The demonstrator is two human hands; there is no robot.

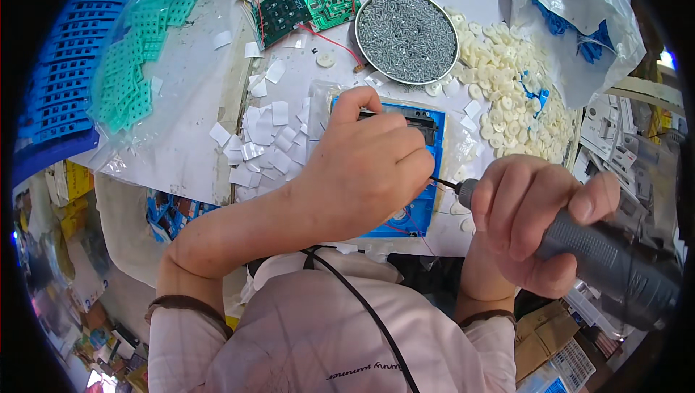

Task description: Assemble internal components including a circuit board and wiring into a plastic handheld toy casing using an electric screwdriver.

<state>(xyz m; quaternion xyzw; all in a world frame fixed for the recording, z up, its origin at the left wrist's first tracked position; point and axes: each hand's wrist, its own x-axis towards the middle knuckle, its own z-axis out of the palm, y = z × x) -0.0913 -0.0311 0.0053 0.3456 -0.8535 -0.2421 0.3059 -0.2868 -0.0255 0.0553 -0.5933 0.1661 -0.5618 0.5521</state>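
Note:
A blue plastic casing [427,212] lies on the worktable in front of me, a black part [423,127] fitted near its far edge. My left hand [369,165] rests over the casing with its fingers bent and closed; whatever they pinch is hidden beneath the hand. In my right hand [532,219] is a dark grey electric screwdriver [590,248], held sideways with fingers wrapped round its body. Its thin black bit [443,182] points left and ends close by the left hand's fingers, above the casing's right side. A thin red wire [413,221] crosses the casing.
Beyond the casing stands a round dish of small metal screws [407,37]. Cream plastic discs [507,74] are heaped to its right, white paper squares [271,136] scattered left. Green circuit boards [318,2] with red wires lie at the back; bagged green pieces [137,67] sit far left.

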